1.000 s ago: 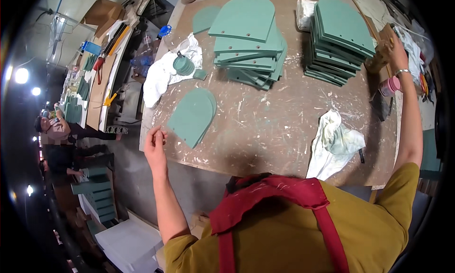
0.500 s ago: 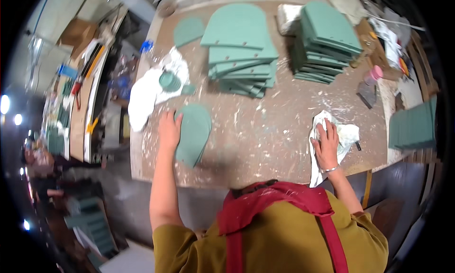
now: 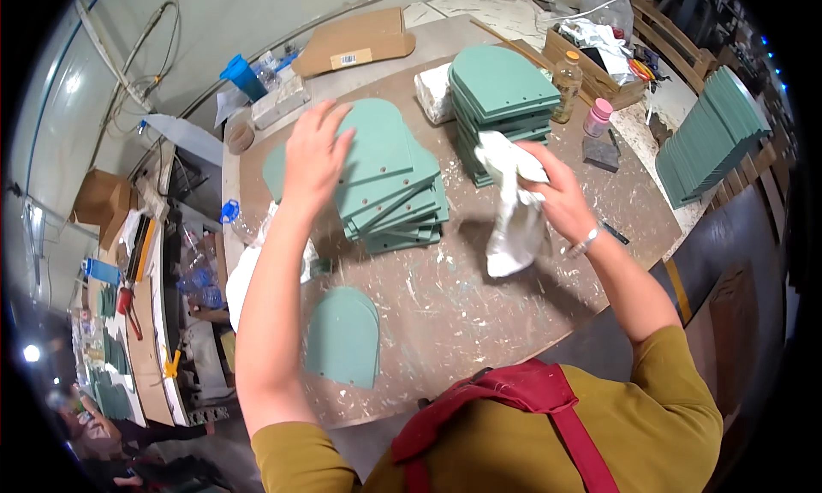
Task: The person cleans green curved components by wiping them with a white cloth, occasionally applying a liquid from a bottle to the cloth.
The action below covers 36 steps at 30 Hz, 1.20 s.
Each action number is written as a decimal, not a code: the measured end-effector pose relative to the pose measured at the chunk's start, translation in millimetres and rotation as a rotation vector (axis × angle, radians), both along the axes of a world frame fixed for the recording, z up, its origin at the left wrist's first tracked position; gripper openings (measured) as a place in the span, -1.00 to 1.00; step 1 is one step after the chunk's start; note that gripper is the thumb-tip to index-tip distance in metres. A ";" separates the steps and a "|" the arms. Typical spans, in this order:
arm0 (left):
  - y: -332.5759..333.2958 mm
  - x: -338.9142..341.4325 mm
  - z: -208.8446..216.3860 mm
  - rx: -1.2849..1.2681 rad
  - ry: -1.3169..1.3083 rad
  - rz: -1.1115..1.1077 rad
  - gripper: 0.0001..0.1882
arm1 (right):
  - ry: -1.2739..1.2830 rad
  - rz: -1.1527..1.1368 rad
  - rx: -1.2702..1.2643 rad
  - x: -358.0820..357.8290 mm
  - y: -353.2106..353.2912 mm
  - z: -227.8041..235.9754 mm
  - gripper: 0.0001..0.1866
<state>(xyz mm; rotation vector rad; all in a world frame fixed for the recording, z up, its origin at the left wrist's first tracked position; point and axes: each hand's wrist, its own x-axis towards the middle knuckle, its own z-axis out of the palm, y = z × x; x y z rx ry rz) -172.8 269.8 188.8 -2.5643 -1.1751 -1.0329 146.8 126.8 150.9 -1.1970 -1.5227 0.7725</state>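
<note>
My left hand [image 3: 317, 157] is raised with its fingers apart, at the left edge of a fanned stack of green round-topped panels [image 3: 377, 142]; whether it touches them I cannot tell. These flat panels have small holes along their straight edges. In my right hand [image 3: 561, 193] a crumpled white cloth [image 3: 516, 236] is gripped, hanging over the table in front of a second, taller green stack [image 3: 501, 80]. Nearer me, a couple of loose green panels [image 3: 341, 334] lie overlapping on the scuffed brown tabletop [image 3: 479, 322].
A pink bottle [image 3: 598, 118], an orange-capped jar [image 3: 567, 89] and a dark block [image 3: 601, 155] stand at the right. Farther right is a long row of green panels [image 3: 711, 142]. Cardboard [image 3: 355, 43] and a blue cup [image 3: 243, 77] are at the back. Another white cloth [image 3: 243, 283] lies left.
My left hand has left the loose panels and moved away from me to the fanned stack. My right hand has gripped the cloth and lifted it from the table. The view has shifted.
</note>
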 end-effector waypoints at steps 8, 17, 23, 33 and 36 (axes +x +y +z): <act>45.1 31.8 -42.8 -0.442 0.259 0.226 -0.52 | -0.277 0.129 0.044 -66.2 176.0 30.7 -0.54; 47.2 22.2 -50.4 -0.440 0.189 0.250 -0.52 | -0.451 0.420 0.200 -60.1 72.6 -4.0 -0.53; 51.0 8.4 -47.1 -0.445 0.240 0.215 -0.52 | -0.489 0.123 0.085 -60.4 122.7 18.1 -0.49; 49.4 21.0 -47.2 -0.430 0.253 0.252 -0.53 | -0.883 0.234 0.247 -61.5 120.3 -1.4 -0.54; 50.5 29.7 -44.7 -0.437 0.244 0.233 -0.52 | -0.888 0.178 0.432 -51.6 130.7 -6.8 -0.64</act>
